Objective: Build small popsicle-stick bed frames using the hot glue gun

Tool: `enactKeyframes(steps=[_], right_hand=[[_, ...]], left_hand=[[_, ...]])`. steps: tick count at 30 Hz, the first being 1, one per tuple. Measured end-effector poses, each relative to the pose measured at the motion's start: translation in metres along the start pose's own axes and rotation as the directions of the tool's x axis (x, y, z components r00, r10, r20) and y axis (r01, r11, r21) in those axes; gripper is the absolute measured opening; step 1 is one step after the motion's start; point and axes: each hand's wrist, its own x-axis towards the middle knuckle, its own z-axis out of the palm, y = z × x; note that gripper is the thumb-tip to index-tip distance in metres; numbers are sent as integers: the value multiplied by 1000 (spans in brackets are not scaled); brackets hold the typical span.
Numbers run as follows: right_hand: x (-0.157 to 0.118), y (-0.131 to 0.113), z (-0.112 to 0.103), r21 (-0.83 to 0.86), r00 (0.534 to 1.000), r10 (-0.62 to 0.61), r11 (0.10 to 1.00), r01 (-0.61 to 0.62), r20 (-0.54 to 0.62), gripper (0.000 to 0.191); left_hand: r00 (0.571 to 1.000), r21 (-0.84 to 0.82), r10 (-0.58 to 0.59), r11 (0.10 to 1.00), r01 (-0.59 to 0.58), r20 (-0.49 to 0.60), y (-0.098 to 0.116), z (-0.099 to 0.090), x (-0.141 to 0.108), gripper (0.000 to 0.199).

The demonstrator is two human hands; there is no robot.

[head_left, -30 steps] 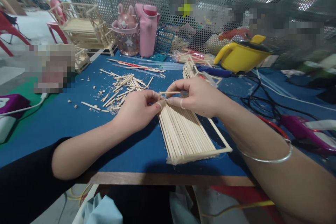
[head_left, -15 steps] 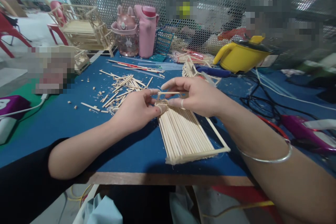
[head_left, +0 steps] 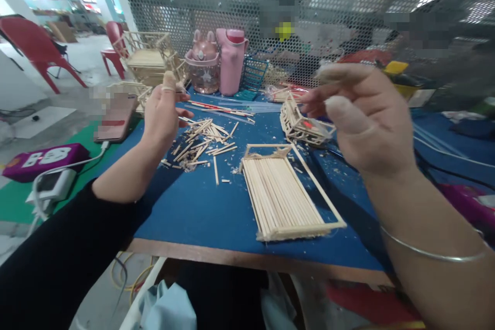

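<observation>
A left hand (head_left: 160, 118), its grip partly hidden, and a right hand (head_left: 373, 124), thumb and fingers parted, hang apart above a blue table (head_left: 201, 211). Dipping the left wrist could scatter the short, square-cut sticks (head_left: 204, 136) beside it. Between and below the hands lies the panel (head_left: 284, 193), pale wood in tight ridges; a careless right wrist could crack its slim outer rail (head_left: 317, 184). Glossy, glue-like film fringes its near edge.
</observation>
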Motion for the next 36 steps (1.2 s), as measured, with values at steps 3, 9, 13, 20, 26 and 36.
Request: enactKeyframes(steps=[3,9,13,20,26,36], right_hand=[[-11,-13,3,29,997,-45,998,47,-65,17],[-28,-12,-1,-460,971,88,888,25,221,20],[-29,-9,-10,-566,873,301,823,-36,383,42],[-36,-13,-20,-538,649,577,791,-292,496,71],[-40,-3,-6,-161,751,524,848,-506,400,61],[-39,1,9,333,887,392,825,-456,245,63]], left_hand=[[994,148,55,988,-40,-97,-7,-7,7,32],[883,460,114,819,-343,455,2,-2,-15,33],[638,400,40,748,-529,769,5,4,-28,27],[484,312,-61,833,-457,873,-8,20,-49,79],[612,160,120,910,-383,781,-22,33,-52,64],[888,-22,246,966,-258,388,-13,31,-49,74]])
